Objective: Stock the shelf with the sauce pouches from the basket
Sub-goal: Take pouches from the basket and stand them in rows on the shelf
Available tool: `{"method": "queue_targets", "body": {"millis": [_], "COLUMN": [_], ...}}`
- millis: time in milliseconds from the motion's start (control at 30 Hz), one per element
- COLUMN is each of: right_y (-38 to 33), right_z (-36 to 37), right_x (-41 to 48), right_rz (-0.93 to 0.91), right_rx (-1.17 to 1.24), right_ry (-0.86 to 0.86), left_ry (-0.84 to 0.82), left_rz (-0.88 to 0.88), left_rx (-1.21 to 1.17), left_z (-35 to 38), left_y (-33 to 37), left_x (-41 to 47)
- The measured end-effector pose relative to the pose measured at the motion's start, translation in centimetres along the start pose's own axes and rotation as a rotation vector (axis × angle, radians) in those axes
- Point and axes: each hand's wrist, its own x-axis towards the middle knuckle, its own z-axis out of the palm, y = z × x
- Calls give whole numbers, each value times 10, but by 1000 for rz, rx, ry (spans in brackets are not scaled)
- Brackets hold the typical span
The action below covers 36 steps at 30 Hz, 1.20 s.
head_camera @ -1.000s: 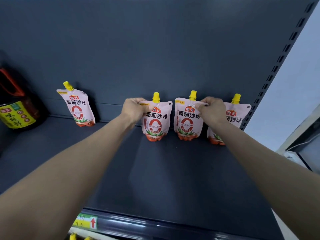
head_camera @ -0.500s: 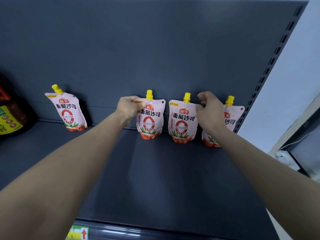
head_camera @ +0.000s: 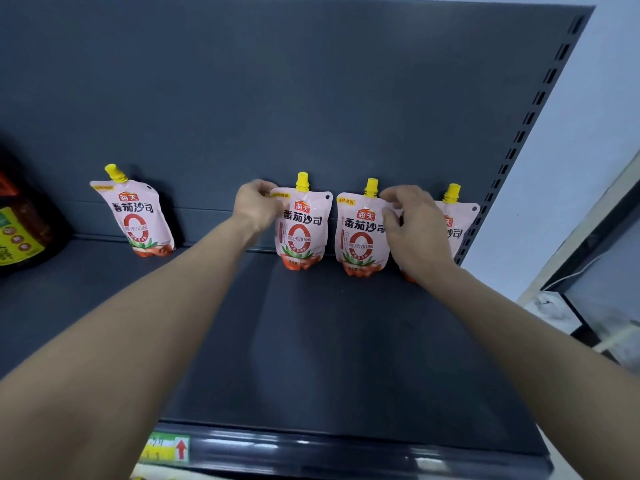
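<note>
Several pink sauce pouches with yellow caps stand upright along the back of the dark shelf. One pouch stands apart at the left. My left hand pinches the top left corner of the second pouch. Just right of it stands the third pouch. My right hand hovers at that pouch's top right corner with loosely spread fingers and holds nothing. This hand covers much of the rightmost pouch. The basket is out of view.
A dark bottle with a yellow-green label stands at the shelf's far left. A slotted upright bounds the shelf on the right. A yellow price tag sits on the front rail. A gap lies between the first and second pouches.
My right hand has let go of the third pouch's corner and its fingers have spread. My left hand stays on the second pouch. The view has shifted slightly.
</note>
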Motion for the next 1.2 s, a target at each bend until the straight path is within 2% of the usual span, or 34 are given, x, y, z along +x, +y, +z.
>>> {"method": "queue_targets", "body": {"millis": [100, 267, 467, 600, 733, 900, 967, 1100, 1200], "right_y": [-9, -40, -98, -138, -163, -167, -165, -167, -172], "right_z": [-2, -9, -12, -1, 24, 61, 73, 96, 114], "right_x": [-16, -53, -111, -175, -242, -303, -319, -347, -369], "right_rz": [-58, -192, -305, -372, -405, -276, -252, -168, -28], "right_rx": [-47, -79, -7, 43, 63, -33, -78, -100, -48], "right_ry": [-78, -158, -278, -407, -612, -949, -1035, -1146, -1222], "left_ry": [93, 51, -50, -139, -267, -454, -503, -565, -580], "left_rz": [126, 373, 427, 345, 186, -94, -192, -214, -262], "left_rx": [160, 333, 345, 353, 432, 584, 609, 820, 945], "left_z": [-14, -49, -110, -155, -193, -230, -241, -253, -254], "left_y": [3, 5, -9, -45, -99, -167, -190, -231, -259], "left_x": [-15, -65, -142, -200, -252, -298, -310, -326, -333]}}
